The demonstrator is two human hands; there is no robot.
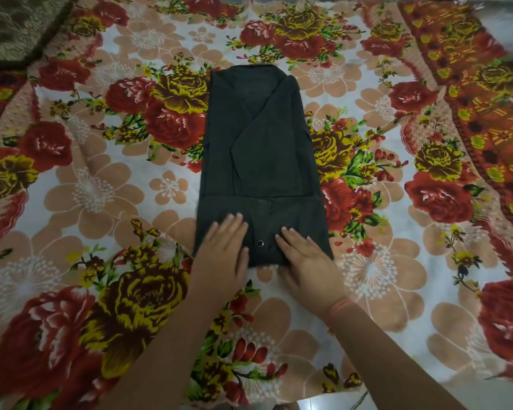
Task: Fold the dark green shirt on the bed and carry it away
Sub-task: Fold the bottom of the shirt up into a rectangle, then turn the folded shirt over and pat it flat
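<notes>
Shirt: The dark green cloth shirt [261, 149] lies in the middle of the bed. It is folded to a long narrow panel, and its near end is turned up into a band that shows a small round metal snap [260, 243].
Left hand: The left hand [225, 250] lies flat on the band to the left of the snap, fingers straight, grip released, pressing and not grasping.
Right hand: The right hand [304, 258] lies flat to the right of the snap, grip likewise released, with its heel on the sheet at the shirt's near edge. An orange thread band [342, 306] circles the wrist.
Risk: The turned-up band looks likely to spring open once the palms lift. The crossed sleeve layers above could slide apart if the next fold drags instead of lifting. Picked up from one side only, the bundle would probably sag and unfold.
Edges: The shirt's long sides run fairly straight. The far right corner looks softly rounded.
Bed: The red, yellow and peach floral bedsheet [101, 187] spreads wide on every side, wrinkled in places.
Room: A brown-olive patterned cover [15, 25] sits well apart at the far left corner. Pale floor [338, 402] shows at the near edge, where the person stands.
</notes>
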